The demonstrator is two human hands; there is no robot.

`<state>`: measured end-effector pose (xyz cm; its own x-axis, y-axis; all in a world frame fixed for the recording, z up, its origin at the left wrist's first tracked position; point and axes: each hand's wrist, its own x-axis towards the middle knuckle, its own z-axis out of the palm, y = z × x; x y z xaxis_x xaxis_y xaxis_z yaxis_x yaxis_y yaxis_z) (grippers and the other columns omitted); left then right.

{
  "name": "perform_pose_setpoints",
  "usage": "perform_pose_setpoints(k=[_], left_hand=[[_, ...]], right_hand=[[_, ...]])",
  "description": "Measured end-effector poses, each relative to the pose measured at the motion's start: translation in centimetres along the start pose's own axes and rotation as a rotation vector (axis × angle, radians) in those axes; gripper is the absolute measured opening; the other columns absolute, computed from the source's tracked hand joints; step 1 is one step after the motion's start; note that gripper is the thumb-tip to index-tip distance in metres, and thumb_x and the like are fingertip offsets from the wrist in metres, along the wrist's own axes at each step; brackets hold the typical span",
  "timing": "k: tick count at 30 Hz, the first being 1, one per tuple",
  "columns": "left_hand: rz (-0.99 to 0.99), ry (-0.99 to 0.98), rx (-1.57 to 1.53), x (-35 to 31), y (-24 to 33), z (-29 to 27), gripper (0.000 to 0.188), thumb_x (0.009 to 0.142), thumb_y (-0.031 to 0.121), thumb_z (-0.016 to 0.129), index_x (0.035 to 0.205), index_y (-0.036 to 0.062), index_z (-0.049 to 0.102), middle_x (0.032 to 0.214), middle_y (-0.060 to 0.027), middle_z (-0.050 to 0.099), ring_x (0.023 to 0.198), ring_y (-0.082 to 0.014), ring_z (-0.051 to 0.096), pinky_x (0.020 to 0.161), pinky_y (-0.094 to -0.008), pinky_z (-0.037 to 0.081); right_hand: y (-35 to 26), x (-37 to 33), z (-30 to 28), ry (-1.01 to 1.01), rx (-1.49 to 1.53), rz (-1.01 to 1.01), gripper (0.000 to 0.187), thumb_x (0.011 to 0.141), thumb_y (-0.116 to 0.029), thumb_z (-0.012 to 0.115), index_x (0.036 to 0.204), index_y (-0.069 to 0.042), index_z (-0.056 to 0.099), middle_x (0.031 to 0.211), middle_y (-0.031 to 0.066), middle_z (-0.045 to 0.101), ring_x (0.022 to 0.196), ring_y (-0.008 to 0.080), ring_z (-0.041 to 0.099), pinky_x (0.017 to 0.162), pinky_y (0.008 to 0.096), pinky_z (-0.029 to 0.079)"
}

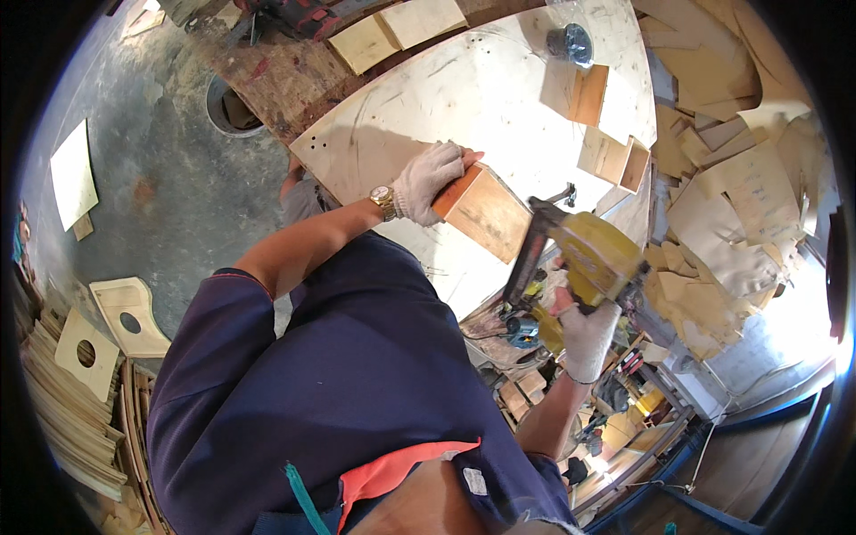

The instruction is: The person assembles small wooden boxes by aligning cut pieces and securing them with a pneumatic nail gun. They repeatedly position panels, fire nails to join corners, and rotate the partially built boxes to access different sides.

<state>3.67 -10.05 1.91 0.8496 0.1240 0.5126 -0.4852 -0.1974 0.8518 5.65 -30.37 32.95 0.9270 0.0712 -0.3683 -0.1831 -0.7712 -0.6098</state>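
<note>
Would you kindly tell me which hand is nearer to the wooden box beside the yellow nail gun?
The left hand: it holds the wooden box at its left end. The right hand is farther away, toward the lower right, gripping the yellow nail gun.

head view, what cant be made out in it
All in the head view:
Wooden box: its underside, hidden by its own top.
Nail gun: whether its tip touches the box, too blurred to tell.
Right hand: some fingers, hidden by the gun.
Red and black tool: part of it, cut off by the upper edge.
</note>
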Motion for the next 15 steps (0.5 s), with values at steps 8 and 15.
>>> perform_pose_setpoints(k=[8, 15], left_hand=[[0.024, 0.039, -0.02, 0.2, 0.0, 0.0, 0.076, 0.078, 0.032, 0.073, 0.14, -0.0084, 0.055, 0.11, -0.0227, 0.06, 0.104, -0.0432, 0.062, 0.091, -0.0488, 0.052], [0.014, 0.047, -0.01, -0.2, -0.5, 0.4, 0.087, 0.073, 0.032, 0.073, 0.149, -0.0036, 0.051, 0.109, -0.0184, 0.059, 0.103, -0.0376, 0.06, 0.091, -0.0444, 0.048]], right_hand=[[-1.0, 3.3, 3.0, -0.194, -0.284, -0.164, 0.032, 0.084, -0.004, 0.077, 0.113, 0.008, 0.069, 0.095, 0.0174, 0.076, 0.088, 0.0213, 0.073, 0.08, 0.0374, 0.057], [-2.4, 3.6, 3.7, -0.211, -0.315, -0.124, 0.033, 0.085, -0.004, 0.078, 0.115, 0.008, 0.068, 0.098, 0.0189, 0.077, 0.086, 0.0242, 0.074, 0.079, 0.0381, 0.057]])
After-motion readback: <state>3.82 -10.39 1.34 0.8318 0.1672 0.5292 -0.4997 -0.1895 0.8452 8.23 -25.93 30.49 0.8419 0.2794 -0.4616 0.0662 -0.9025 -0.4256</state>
